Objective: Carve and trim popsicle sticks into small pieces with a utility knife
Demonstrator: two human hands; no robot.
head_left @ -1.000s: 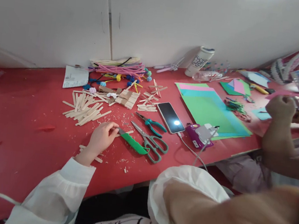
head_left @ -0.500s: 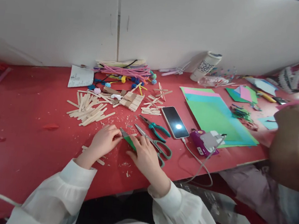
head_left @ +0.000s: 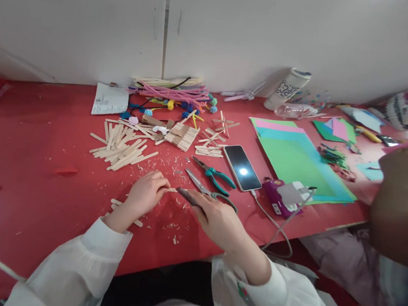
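Note:
My left hand (head_left: 145, 194) pinches one end of a small wooden craft stick (head_left: 171, 190), held just above the red table. In my right hand (head_left: 219, 223) is a slim utility knife (head_left: 187, 196); its dark side faces up and its tip lies against the stick's right part. Wood shavings (head_left: 175, 227) are scattered below and around both hands. Scissors (head_left: 200, 182) with grey-green handles lie just beyond my right hand, which partly covers them. A few craft sticks (head_left: 116, 203) rest beside my left wrist.
Beyond my hands are a pile of craft sticks (head_left: 124, 150), teal-handled pliers (head_left: 216, 176), a phone (head_left: 242, 167) on a cable and a purple power adapter (head_left: 275, 195). Coloured paper (head_left: 293, 156) lies to the right. Another person's arm (head_left: 395, 196) rests at the far right.
My right hand has shifted right and turned, so the knife shows its dark side instead of its green one. The stick between my hands is now visible. My left hand has barely moved.

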